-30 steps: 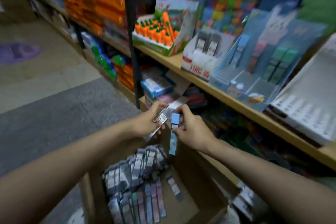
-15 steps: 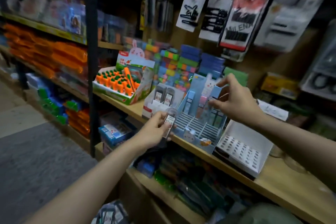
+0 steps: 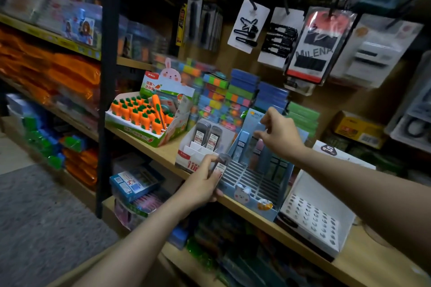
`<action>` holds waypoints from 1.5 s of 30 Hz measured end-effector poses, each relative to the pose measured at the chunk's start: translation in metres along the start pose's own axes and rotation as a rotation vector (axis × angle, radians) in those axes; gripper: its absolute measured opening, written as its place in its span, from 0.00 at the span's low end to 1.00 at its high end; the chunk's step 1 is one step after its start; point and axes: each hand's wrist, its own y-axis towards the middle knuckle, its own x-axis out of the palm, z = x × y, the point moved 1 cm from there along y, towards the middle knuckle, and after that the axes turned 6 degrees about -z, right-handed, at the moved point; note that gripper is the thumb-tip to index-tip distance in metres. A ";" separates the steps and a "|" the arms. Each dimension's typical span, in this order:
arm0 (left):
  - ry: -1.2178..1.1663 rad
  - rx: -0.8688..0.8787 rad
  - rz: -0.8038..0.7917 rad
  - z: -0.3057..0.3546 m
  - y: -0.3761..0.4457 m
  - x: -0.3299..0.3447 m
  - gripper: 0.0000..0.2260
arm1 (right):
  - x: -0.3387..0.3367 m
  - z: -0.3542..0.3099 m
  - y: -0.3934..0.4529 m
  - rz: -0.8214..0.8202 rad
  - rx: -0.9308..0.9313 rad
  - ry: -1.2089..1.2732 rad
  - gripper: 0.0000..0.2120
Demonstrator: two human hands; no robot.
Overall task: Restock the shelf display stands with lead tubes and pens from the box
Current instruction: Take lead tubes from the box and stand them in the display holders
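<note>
At frame centre my right hand [image 3: 281, 134] pinches a pale blue lead tube [image 3: 260, 127] over the blue slotted display stand [image 3: 258, 184], which I should lower upright into a free slot, while my left hand [image 3: 203, 184] grips a clear grey lead tube [image 3: 221, 165].

Your view is dim overall, with the upper racks and the lower shelves sinking into deep shadow. Soft light falls from above and in front onto the pale wooden shelf board [image 3: 161, 150], the orange carrot-shaped erasers in their green and white tray [image 3: 140, 115] and your forearms. Glare streaks the clear plastic sleeve of the red-edged hanging card pack [image 3: 320, 45]. Motion blur smears the far-left shelves and the orange plastic-wrapped packs [image 3: 70, 77]; the centre stays fairly sharp. Wide-angle distortion bows the black metal shelf upright [image 3: 109, 77] and stretches your arms at the bottom edge. The lower-right corner is murky and soft.
</note>
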 end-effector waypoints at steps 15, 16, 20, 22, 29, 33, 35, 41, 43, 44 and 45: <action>-0.051 -0.016 0.063 -0.007 0.007 -0.006 0.08 | 0.030 0.005 0.008 -0.011 -0.069 -0.311 0.12; -0.061 -0.015 0.061 -0.007 0.006 -0.006 0.08 | 0.030 0.006 0.009 0.034 -0.095 -0.383 0.12; -0.084 -0.024 0.055 -0.005 0.005 -0.006 0.09 | 0.033 0.009 0.011 0.084 -0.123 -0.551 0.09; -0.090 -0.028 0.057 -0.005 0.005 -0.006 0.09 | 0.038 0.012 0.009 0.096 -0.122 -0.573 0.08; -0.184 -0.018 0.080 -0.009 0.002 -0.004 0.08 | 0.033 -0.004 0.002 0.053 -0.084 -0.562 0.15; -0.300 0.029 0.127 -0.006 0.002 -0.009 0.04 | 0.033 -0.037 -0.015 -0.027 -0.114 0.150 0.13; -0.299 0.034 0.113 0.001 0.002 -0.012 0.04 | 0.040 -0.053 -0.023 -0.185 -0.144 0.284 0.11; -0.097 0.037 0.255 0.012 0.000 -0.028 0.06 | 0.038 -0.067 -0.009 -0.199 -0.101 0.377 0.13; 0.037 0.041 0.503 0.009 0.001 -0.041 0.02 | 0.027 -0.064 0.009 -0.041 -0.071 0.356 0.15; 0.089 0.021 0.613 0.006 0.002 -0.048 0.04 | 0.021 -0.062 0.017 0.042 -0.065 0.318 0.14; 0.124 -0.008 0.692 0.003 0.003 -0.053 0.07 | 0.017 -0.061 0.024 0.104 -0.063 0.270 0.13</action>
